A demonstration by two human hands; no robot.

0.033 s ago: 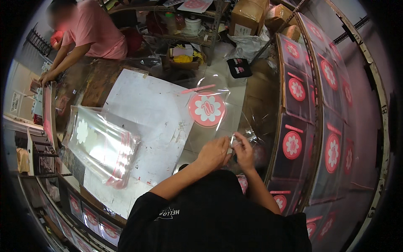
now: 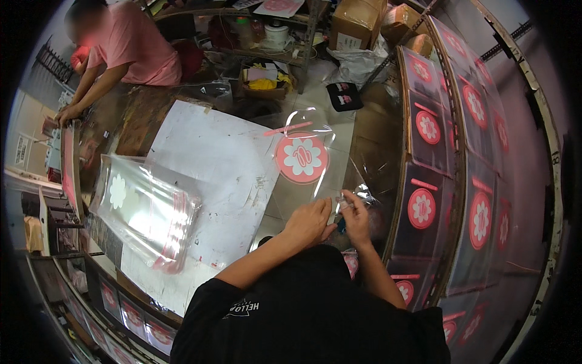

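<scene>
A clear plastic bag (image 2: 301, 159) with a pink round print and a white flower hangs in front of me, beyond my hands. My left hand (image 2: 310, 222) has its fingers closed on the near edge of the plastic. Close beside it, to the right, my right hand (image 2: 354, 218) pinches the same edge between thumb and fingers. Glare on the clear film makes its outline hard to follow. To the left lies a stack of clear plastic bags (image 2: 148, 206) with white flowers and pink bands along one side.
The stack rests on a white board (image 2: 209, 142) over a worn wooden table (image 2: 136, 124). On my right, racks hold several printed clear bags (image 2: 422, 209). Across the table a person in a pink shirt (image 2: 145, 48) grips a frame (image 2: 71, 170). Cardboard boxes (image 2: 357, 23) stand at the back.
The bag's print has shifted slightly to the right. My right hand has moved a little right, widening the gap from my left hand.
</scene>
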